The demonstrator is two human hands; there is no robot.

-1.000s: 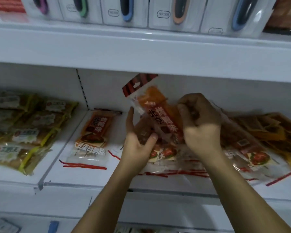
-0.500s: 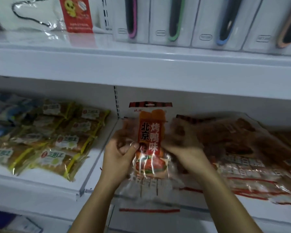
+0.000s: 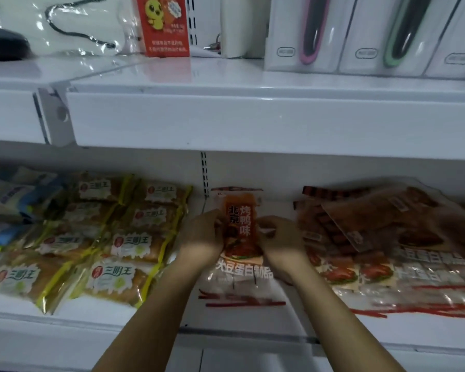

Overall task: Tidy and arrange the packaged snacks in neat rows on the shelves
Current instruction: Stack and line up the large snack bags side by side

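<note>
From where I sit, the biggest change is the framing: a second ago the lower shelf (image 3: pixel 253 322) filled the view, and now the upper shelf (image 3: pixel 253 114) with its white boxed items (image 3: pixel 304 33) has dropped into it. The sandwich packs (image 3: pixel 97 237) on the left lie in rough rows, while the heap of orange packets (image 3: pixel 392 237) on the right overlaps loosely. The orange snack packet (image 3: pixel 239 237) was tilted above that heap; now it stands square and upright at the section's left end, just beside the divider. My left hand (image 3: pixel 202 237) and right hand (image 3: pixel 279 240) both pinch its edges, fingers curled round it. I judge this packet nearly placed — the heap is next.
</note>
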